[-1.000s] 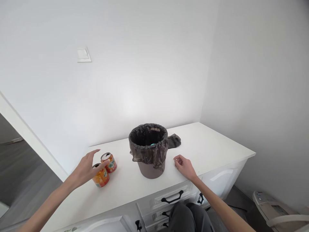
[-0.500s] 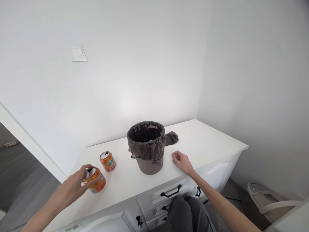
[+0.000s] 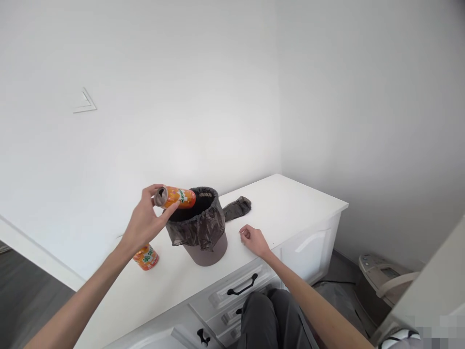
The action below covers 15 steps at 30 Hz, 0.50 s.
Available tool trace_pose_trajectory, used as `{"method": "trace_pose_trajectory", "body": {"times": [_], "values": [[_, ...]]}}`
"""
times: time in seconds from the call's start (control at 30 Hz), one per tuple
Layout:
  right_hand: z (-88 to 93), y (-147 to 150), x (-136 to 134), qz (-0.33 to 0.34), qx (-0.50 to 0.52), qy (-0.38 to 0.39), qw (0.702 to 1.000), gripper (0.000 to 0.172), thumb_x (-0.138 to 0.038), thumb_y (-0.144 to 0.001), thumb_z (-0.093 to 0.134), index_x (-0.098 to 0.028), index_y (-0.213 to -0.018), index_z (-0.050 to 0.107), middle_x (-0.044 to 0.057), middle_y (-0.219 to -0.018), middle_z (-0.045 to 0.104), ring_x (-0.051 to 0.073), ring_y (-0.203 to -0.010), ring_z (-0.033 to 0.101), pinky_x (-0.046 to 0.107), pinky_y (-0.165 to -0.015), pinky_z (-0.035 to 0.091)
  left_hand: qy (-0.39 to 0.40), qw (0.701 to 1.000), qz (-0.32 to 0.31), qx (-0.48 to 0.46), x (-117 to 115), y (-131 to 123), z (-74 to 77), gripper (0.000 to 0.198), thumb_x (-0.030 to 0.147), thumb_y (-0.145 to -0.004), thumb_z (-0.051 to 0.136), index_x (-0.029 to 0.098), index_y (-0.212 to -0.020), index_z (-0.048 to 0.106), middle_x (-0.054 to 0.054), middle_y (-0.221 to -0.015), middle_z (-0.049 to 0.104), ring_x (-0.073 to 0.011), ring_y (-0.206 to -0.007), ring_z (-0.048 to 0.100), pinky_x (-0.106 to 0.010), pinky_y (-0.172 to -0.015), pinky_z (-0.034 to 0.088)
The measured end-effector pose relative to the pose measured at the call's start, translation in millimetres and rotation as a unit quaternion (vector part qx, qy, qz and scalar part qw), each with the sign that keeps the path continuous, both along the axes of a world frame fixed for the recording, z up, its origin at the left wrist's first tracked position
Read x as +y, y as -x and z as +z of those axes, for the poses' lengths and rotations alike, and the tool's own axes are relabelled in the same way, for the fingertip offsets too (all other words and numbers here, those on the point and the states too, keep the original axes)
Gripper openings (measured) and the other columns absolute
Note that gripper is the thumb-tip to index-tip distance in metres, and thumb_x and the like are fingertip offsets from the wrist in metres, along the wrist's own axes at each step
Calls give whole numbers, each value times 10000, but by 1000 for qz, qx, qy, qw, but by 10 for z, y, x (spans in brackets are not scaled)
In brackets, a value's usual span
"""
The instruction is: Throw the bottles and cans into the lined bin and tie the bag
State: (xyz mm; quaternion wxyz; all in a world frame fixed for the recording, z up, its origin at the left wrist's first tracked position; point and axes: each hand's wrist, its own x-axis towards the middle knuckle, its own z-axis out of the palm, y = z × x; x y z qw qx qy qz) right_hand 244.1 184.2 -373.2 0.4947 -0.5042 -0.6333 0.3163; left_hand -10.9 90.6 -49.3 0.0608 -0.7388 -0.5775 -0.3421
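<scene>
My left hand (image 3: 145, 224) grips an orange drink can (image 3: 177, 197) and holds it on its side over the left rim of a small brown bin (image 3: 205, 252) lined with a dark plastic bag (image 3: 199, 228). A second orange can (image 3: 146, 257) stands on the white cabinet top (image 3: 290, 206), partly behind my left wrist. Resting on the cabinet top just right of the bin, my right hand (image 3: 254, 240) has its fingers loosely curled with nothing in them.
A loose dark bag (image 3: 238, 207) lies behind the bin. White drawers with black handles (image 3: 242, 287) run below the top. A wall switch (image 3: 84, 102) is on the left wall. A grey appliance (image 3: 381, 278) sits on the floor at the right.
My left hand took one orange can off the cabinet top, lifted it and carried it right to the bin's rim. The view swung left. My right hand stayed by the bin.
</scene>
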Motion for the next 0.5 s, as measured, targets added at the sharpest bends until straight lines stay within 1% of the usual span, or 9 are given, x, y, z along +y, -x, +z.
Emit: {"method": "trace_pose_trajectory", "body": {"times": [0.07,0.13,0.23,0.33,0.4,0.5], "values": [[52,0,-7,-1,1,-1,1000,164,-238,-883,540,-231,-981,672,-23,-731,722,174,-683,673,287,-698,487,41,999,-15,5,213,22,-125,765,666,-852,637,232,-1439,411,-143,-1457,587,-333,-1299,616,-464,-1005,552],[112,1,-28,-1,2,-2,1000,151,-218,-878,545,-232,-965,667,-26,-733,718,168,-683,666,278,-692,480,68,998,-12,-5,373,164,-238,744,656,-877,613,219,-1451,432,-156,-1530,532,-333,-1391,542,-463,-1073,507],[194,3,-72,2,3,3,1000,141,-199,-867,551,-235,-946,662,-29,-727,708,165,-675,659,273,-678,473,55,997,45,-29,505,520,-359,676,651,-953,471,198,-1453,471,-174,-1525,535,-344,-1417,509,-463,-1037,518],[239,4,-104,7,1,9,1000,137,-203,-870,541,-240,-936,656,-33,-717,695,165,-667,655,275,-676,471,59,992,113,5,567,944,-504,659,633,-959,402,173,-1413,531,-202,-1462,578,-381,-1388,526,-508,-1041,503],[248,5,-111,8,-1,11,1000,134,-213,-874,536,-241,-937,652,-33,-714,689,168,-671,654,279,-679,470,98,984,140,57,590,1223,-679,672,628,-926,421,153,-1381,560,-228,-1415,600,-412,-1329,565,-543,-1067,478],[247,10,-117,7,-7,12,1000,127,-227,-871,538,-241,-936,647,-27,-719,690,176,-680,651,286,-678,469,189,966,149,92,581,1581,-1064,683,633,-871,466,157,-1349,577,-226,-1356,624,-415,-1247,617,-531,-1041,501]]}}
